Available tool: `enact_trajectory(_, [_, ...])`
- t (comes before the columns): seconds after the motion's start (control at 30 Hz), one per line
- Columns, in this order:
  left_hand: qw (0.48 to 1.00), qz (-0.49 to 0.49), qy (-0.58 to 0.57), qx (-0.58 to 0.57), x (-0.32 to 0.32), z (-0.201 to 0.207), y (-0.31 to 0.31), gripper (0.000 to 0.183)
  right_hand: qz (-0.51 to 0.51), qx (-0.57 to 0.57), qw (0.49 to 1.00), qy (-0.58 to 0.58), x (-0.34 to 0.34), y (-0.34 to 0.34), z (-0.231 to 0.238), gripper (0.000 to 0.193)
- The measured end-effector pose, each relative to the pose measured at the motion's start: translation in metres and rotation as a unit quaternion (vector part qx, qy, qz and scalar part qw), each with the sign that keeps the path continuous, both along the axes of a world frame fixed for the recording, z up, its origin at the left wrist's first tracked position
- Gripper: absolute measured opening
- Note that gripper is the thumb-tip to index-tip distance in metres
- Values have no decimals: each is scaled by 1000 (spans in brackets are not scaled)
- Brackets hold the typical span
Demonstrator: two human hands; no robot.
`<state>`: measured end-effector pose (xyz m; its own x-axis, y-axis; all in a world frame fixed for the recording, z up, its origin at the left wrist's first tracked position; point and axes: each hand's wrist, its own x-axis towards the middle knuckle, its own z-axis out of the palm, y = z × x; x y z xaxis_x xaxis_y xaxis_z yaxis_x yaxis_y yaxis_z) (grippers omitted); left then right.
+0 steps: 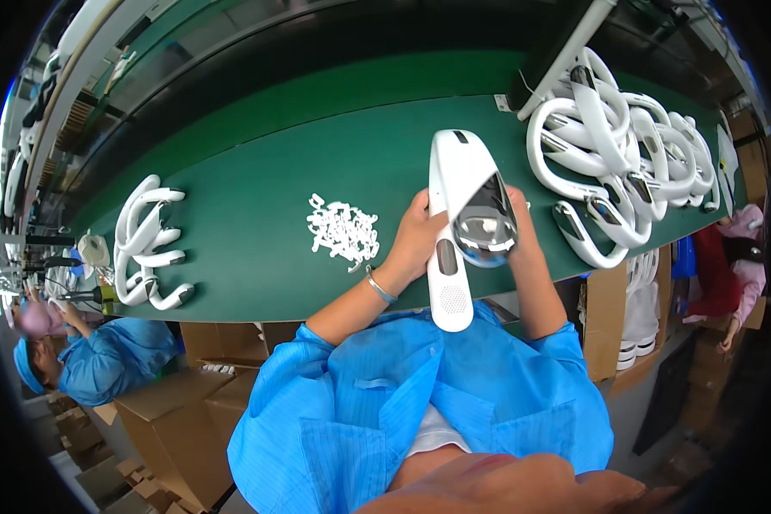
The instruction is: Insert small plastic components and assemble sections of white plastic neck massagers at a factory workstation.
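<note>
One green tabletop (257, 197) is spread across the scene. Toward its right end, many white curved devices (606, 146) are heaped; at its left, a smaller group of similar pieces (141, 240) is laid. Between them, over the near edge, a white device (458, 184) with a glossy dark panel is grasped by the left hand (415, 240). The right hand (522, 224) is placed at its right side, partly hidden; its grip cannot be told. Left of both hands, tiny white parts (347, 233) are piled.
</note>
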<state>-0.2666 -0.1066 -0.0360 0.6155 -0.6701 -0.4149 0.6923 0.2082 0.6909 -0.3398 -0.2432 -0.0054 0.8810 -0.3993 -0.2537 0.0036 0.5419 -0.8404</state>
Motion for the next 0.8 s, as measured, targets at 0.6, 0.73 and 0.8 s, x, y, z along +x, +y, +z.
enact_trajectory(0.6, [979,-113,-123,118,-5,105,-45,28,-22,-203,974,102,-5,-26,69,11])
enact_trajectory(0.73, [979,-140,-106,103,-10,129,-29,28,-74,-259,959,87,-14,-3,86,15])
enact_trajectory(0.8, [979,-160,-94,88,-11,136,-18,28,-82,-331,933,115,-20,11,92,18])
